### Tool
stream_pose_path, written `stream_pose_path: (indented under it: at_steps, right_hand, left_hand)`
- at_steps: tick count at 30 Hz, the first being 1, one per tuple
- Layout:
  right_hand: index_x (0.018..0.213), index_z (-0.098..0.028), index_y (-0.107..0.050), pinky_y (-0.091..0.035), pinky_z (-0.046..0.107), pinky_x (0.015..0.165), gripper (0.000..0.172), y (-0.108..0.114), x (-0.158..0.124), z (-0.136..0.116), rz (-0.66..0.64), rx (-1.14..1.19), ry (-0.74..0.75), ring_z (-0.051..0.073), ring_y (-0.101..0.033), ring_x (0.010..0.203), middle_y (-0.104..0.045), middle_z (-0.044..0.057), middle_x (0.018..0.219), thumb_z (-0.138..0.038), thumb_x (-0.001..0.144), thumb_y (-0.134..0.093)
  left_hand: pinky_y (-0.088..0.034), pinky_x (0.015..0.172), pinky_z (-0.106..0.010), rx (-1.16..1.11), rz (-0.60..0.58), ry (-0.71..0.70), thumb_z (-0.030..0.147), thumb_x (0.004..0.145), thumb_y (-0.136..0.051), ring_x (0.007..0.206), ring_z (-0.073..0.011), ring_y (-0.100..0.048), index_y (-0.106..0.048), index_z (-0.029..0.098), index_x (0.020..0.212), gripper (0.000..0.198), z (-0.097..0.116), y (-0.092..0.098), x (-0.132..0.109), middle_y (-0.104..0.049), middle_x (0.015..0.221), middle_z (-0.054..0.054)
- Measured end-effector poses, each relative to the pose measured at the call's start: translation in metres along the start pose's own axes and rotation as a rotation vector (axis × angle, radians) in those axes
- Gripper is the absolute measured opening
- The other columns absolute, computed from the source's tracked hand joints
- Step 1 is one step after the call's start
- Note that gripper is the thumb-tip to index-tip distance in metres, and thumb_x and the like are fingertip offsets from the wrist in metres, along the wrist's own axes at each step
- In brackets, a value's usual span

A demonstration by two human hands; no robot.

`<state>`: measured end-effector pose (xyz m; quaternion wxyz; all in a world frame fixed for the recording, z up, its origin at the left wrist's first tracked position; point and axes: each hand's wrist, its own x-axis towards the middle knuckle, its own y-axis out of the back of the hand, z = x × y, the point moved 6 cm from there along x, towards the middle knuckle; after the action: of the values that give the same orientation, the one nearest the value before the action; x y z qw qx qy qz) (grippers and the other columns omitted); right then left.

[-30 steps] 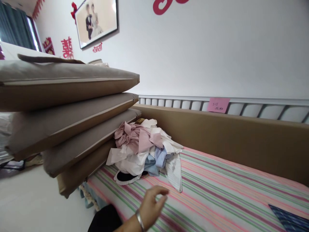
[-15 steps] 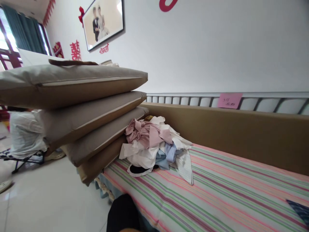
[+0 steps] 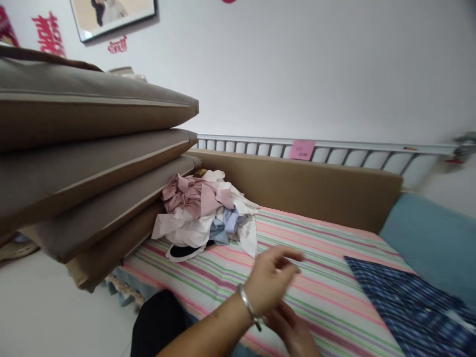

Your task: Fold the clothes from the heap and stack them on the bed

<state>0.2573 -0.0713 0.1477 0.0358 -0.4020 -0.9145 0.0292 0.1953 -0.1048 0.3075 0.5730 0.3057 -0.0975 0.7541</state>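
Note:
My left hand (image 3: 273, 275), with a silver bracelet (image 3: 245, 301) at the wrist, hovers over the striped bed sheet (image 3: 230, 270). Its fingers are loosely bent and apart, with nothing between them. Just below it is my right hand (image 3: 293, 332), its fingers stretched towards the left wrist; the blur hides whether they touch it. Beyond the hands a heap of pink, white and blue clothes (image 3: 197, 198) lies against the cushions. A dark blue plaid garment (image 3: 405, 302) is spread flat at the right.
Thick grey-brown cushions (image 3: 92, 173) are stacked at the left, jutting past the bed's edge. A brown padded board (image 3: 297, 178) runs along the wall below a white railing (image 3: 253, 141) bearing a pink note (image 3: 302, 149). A teal cushion (image 3: 431, 238) stands at the right.
The view has swung right and down, showing more of the plaid garment and the teal cushion. Both my hands have come into view from below. The clothes heap looks unchanged.

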Motion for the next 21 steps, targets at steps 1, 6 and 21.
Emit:
stream_pose_path:
  at_steps: [1, 6, 21]
  right_hand:
    - [0.113, -0.023, -0.058, -0.047, 0.042, 0.087, 0.05, -0.01, 0.001, -0.006, -0.041, 0.105, -0.006, 0.026, -0.058, 0.105, -0.063, 0.008, 0.116, -0.054, 0.074, -0.06]
    - [0.106, -0.022, -0.062, -0.041, 0.043, 0.093, 0.051, -0.056, -0.007, -0.024, -0.199, 0.49, -0.061, 0.026, -0.056, 0.108, -0.064, 0.009, 0.114, -0.047, 0.064, -0.073]
    - [0.095, -0.02, -0.063, -0.044, 0.046, 0.09, 0.051, -0.085, -0.021, -0.01, -0.295, 0.681, -0.215, 0.03, -0.053, 0.111, -0.067, 0.011, 0.102, -0.052, 0.057, -0.075]
  left_hand:
    - [-0.051, 0.075, -0.033, -0.059, 0.053, 0.047, 0.026, 0.092, -0.038, 0.082, -0.0145, -0.062, -0.054, 0.016, 0.108, 0.025, -0.012, 0.007, 0.006, -0.062, 0.103, -0.009]
    - [-0.051, 0.069, -0.03, -0.593, 0.177, 0.246, 0.02, 0.077, -0.057, 0.064, -0.0113, -0.062, -0.057, 0.013, 0.097, 0.021, -0.043, 0.014, 0.006, -0.066, 0.087, -0.006]
    - [-0.049, 0.08, -0.028, 0.176, 0.061, -0.244, 0.009, 0.082, -0.044, 0.085, -0.0146, -0.062, -0.06, 0.018, 0.105, 0.029, -0.004, 0.015, -0.007, -0.067, 0.092, -0.006]
